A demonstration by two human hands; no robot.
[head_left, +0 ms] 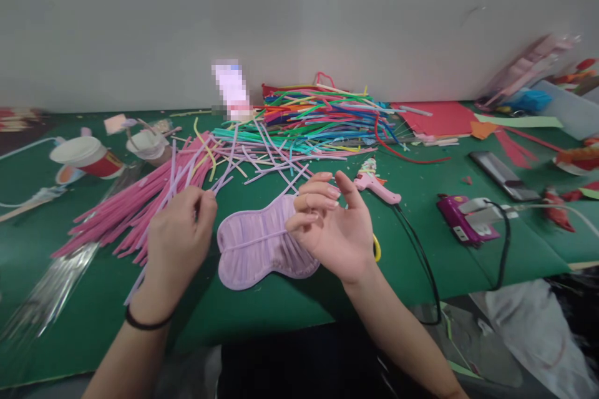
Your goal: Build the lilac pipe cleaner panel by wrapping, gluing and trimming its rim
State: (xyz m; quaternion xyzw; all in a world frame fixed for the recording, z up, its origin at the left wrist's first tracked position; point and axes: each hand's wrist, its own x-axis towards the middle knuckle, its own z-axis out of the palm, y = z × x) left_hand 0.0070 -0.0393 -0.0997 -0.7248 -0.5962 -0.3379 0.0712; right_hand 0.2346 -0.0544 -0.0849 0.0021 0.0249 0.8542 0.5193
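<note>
My left hand [180, 243] is a loose fist, thumb against the curled fingers, over the edge of a pile of pink pipe cleaners [126, 206]. Lilac pipe cleaners [173, 177] show on both sides of it; whether the fist grips one is hidden. My right hand [334, 224] is raised, palm turned up, fingers bent and apart, with nothing visible in it. Behind its fingers lies a lilac eye-mask-shaped piece [253, 246] of rows of fuzzy stems, its right end partly covered. A pink hot glue gun [379, 187] rests just beyond my right hand.
A heap of multicoloured pipe cleaners [322, 115] lies by the wall, near a blurred lit phone [231, 87]. Paper cups [88, 156] stand at left. At right are red sheets [430, 118], a dark phone [503, 174] and a purple power strip [468, 218]; the glue gun's black cord [421, 249] crosses the table edge.
</note>
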